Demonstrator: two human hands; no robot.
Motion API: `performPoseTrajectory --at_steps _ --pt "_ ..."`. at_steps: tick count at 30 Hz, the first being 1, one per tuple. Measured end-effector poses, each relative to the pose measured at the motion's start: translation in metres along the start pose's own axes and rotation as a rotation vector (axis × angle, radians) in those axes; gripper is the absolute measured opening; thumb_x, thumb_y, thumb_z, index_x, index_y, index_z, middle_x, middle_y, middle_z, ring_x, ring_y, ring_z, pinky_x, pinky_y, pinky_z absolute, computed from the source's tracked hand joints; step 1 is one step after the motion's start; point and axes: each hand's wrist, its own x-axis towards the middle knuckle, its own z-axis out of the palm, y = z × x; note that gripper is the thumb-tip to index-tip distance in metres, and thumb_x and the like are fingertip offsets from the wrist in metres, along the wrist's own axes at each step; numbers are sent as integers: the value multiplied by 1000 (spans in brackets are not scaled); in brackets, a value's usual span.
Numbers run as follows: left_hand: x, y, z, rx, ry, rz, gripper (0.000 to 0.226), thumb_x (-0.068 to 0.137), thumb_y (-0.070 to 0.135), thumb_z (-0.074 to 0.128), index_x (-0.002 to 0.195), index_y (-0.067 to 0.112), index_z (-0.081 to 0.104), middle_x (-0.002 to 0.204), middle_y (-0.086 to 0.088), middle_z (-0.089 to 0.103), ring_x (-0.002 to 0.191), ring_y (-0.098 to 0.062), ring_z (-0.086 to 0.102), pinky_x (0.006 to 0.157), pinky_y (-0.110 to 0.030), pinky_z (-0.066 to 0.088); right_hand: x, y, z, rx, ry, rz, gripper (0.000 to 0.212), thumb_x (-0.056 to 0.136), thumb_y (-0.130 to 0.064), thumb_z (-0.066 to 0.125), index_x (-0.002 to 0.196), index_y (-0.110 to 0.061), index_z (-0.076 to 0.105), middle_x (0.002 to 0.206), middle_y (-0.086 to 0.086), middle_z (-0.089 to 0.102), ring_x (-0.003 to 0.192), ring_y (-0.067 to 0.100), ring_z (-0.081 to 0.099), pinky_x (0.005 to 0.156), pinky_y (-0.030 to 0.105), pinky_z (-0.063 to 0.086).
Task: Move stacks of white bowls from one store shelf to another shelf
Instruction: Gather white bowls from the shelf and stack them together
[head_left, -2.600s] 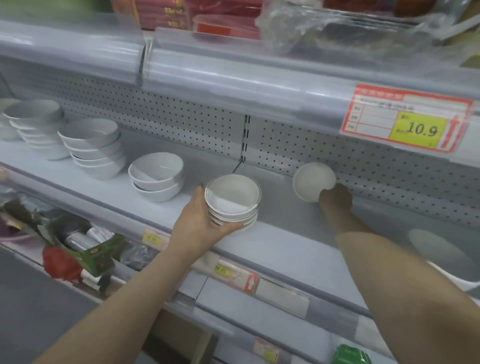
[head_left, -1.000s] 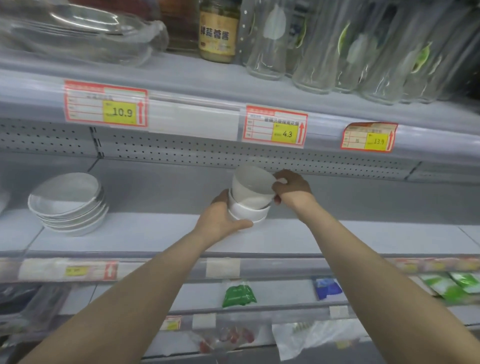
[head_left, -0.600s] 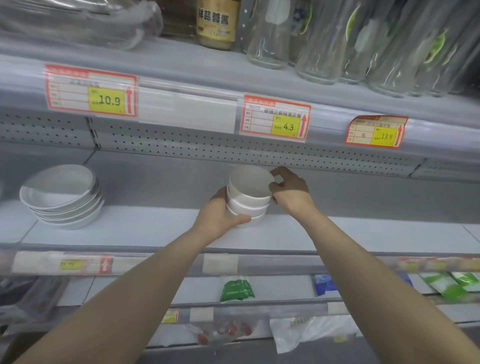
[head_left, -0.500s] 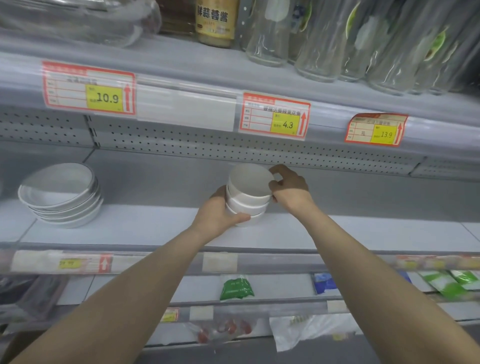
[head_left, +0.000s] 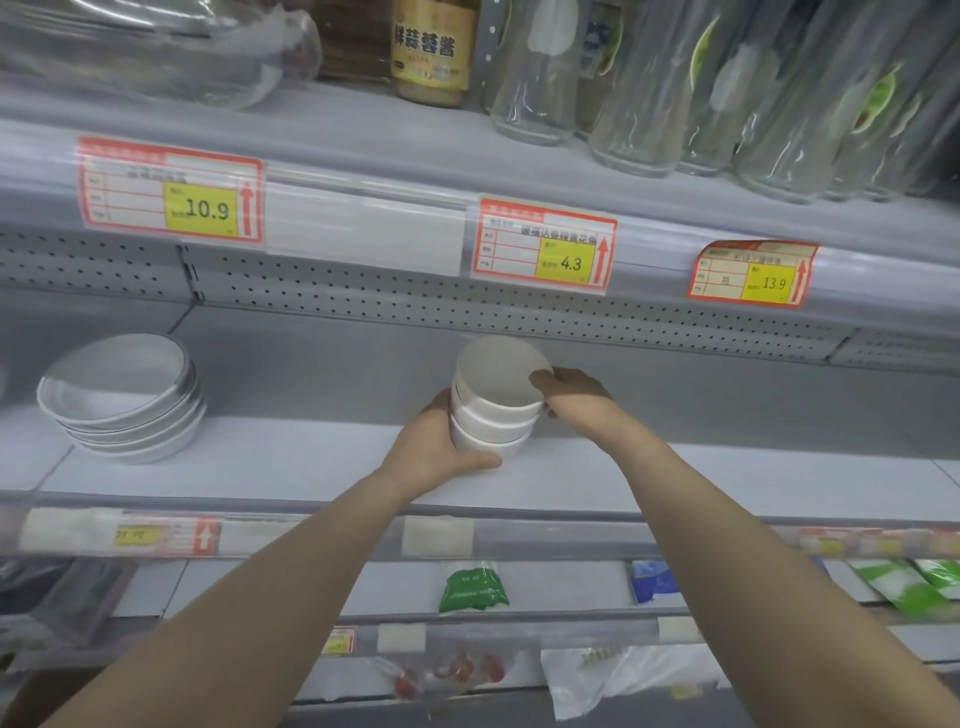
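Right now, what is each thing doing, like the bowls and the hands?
small bowl stack, upright, on or just above the shelf, cannot tell which.
top bowl, tilted, not nested flat.
left hand, grips the stack's side.
right hand, pinches the top bowl's rim.
wide bowl stack, resting on the shelf, untouched.
glass bottles, standing upright.
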Motion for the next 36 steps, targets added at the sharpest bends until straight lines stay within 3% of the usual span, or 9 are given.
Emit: performPoseTrajectory --at_steps 4,8,14,20,26,32,36 --pt "1 -4 4 40 10 -28 80 68 37 89 134 23 46 125 3 62 112 -20 58 91 -32 48 3 -2 -2 11 24 -6 41 96 -35 36 102 -5 64 98 10 65 102 29 60 75 33 39" --pt "-2 -6 -1 70 19 -28 77 67 37 89 132 23 49 123 3 65 113 -20 60 87 -28 47 7 -6 0 -5 53 -9 33 94 -32 39 73 -12 56 79 6 62 86 29 59 65 30 37" --pt "-21 -27 -39 114 82 -77 75 66 41 88 129 24 52 121 3 67 109 -20 62 89 -31 50 6 -42 28 -18 21 -89 33 93 -32 42 72 -11 56 91 15 69 81 28 59 64 31 37" --pt "-56 -60 -98 132 196 -145 75 69 35 88 133 25 50 109 11 63 107 -17 60 83 -28 43 -1 -107 76 -32 -71 -193 37 94 -32 40 63 -14 48 71 5 57 69 24 51 56 29 32" --pt "-76 -87 -135 115 246 -209 87 62 48 84 138 28 46 118 9 66 111 -15 61 92 -31 48 -6 -147 109 -40 -126 -220 35 94 -33 39 68 -14 54 75 4 60 73 24 56 60 28 37" --pt "-78 -91 -136 160 261 -195 99 64 58 80 148 30 36 128 5 65 116 -18 59 96 -35 47 -2 -152 109 -78 -54 -319 25 94 -28 42 75 -18 56 81 4 59 85 27 57 65 30 38" --pt "-80 -91 -132 157 263 -195 93 70 51 83 147 27 37 128 2 65 118 -20 59 98 -36 47 -1 -154 105 -71 34 -412 25 95 -25 46 104 -21 69 107 5 68 98 27 60 76 30 41"
